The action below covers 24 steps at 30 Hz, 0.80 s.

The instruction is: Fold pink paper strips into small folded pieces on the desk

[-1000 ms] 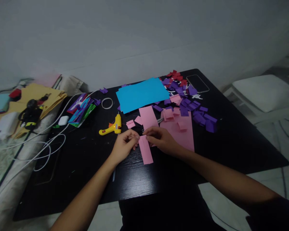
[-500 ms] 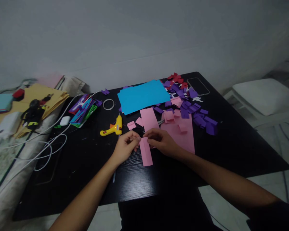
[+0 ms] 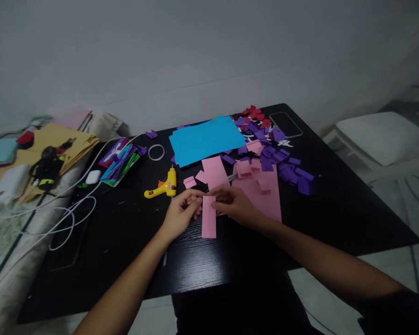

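A pink paper strip (image 3: 208,224) with a crease along it hangs toward me between my hands. My left hand (image 3: 183,211) is closed at the strip's upper left edge, its thumb and fingers pinched together. My right hand (image 3: 233,204) grips the upper right edge, thumb on the front face and fingers behind. Just beyond lies a pink paper rectangle (image 3: 214,172), with scissors (image 3: 232,177) partly hidden beside it. A larger pink sheet (image 3: 272,200) is under my right forearm, bearing small folded pink pieces (image 3: 244,169).
A yellow glue gun (image 3: 165,185) lies left of my hands. Blue sheets (image 3: 207,140) are stacked at the back, with purple paper pieces (image 3: 289,173) and red ones (image 3: 254,114) to their right. A tape roll (image 3: 156,152), white cables (image 3: 71,216) and an earbud case (image 3: 93,177) are at left.
The strip has turned from slanting to nearly upright and shifted slightly left, its crease looking flatter. My right thumb has moved a little lower along the strip's edge.
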Available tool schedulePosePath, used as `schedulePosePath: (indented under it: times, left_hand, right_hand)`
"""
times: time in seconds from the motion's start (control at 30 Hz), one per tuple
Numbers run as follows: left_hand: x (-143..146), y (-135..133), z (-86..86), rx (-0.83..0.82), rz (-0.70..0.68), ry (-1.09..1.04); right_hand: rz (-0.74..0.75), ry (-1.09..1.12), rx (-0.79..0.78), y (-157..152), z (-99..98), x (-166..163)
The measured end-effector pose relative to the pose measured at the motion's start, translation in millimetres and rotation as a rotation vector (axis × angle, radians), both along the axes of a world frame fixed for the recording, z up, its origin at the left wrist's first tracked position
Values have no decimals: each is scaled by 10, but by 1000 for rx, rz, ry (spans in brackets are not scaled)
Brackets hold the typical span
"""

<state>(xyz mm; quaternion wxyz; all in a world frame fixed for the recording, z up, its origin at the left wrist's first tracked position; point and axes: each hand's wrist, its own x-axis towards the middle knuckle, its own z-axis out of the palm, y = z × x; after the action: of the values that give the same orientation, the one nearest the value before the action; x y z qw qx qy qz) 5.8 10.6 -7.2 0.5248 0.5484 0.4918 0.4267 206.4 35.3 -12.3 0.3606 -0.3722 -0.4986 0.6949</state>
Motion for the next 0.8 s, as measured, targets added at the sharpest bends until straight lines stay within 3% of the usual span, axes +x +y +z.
schedulePosePath:
  times: [0.23, 0.8]
  left_hand:
    - [-15, -10, -4, 65, -68, -1]
    - [-55, -11, 18, 132, -126, 2]
  right_hand:
    - [-10, 60, -103, 26, 24, 16]
    - [-12, 153, -165, 37, 15, 8]
